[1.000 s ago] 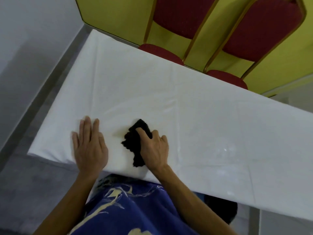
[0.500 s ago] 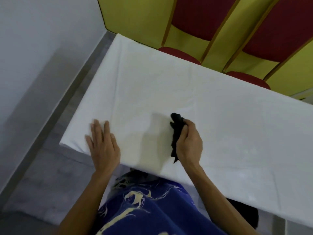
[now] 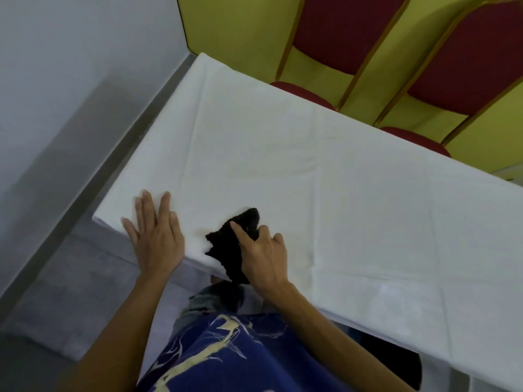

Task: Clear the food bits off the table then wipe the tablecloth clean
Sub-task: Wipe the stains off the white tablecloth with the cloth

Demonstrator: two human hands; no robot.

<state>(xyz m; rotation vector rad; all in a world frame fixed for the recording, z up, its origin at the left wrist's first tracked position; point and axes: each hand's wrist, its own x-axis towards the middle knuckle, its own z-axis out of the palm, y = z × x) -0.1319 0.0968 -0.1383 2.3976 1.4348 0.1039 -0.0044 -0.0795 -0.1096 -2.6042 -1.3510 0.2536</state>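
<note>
With our left hand (image 3: 154,239) pressed flat and open on the white cloth tablecloth (image 3: 325,171), our right hand (image 3: 264,257) should squeeze the fuzzy black rag (image 3: 230,244) and rub slowly, so nothing bunches up.

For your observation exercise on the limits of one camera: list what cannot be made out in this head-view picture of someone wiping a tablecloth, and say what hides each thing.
1. Tablecloth under the black cloth: covered by the cloth and the right hand.
2. Tablecloth beneath the flat left hand: the palm covers it.
3. Chairs: tops cut off by the upper frame edge.
4. Table's right end: cut off by the right edge.
5. Fine crumbs or stains: too small or faint to tell.
</note>
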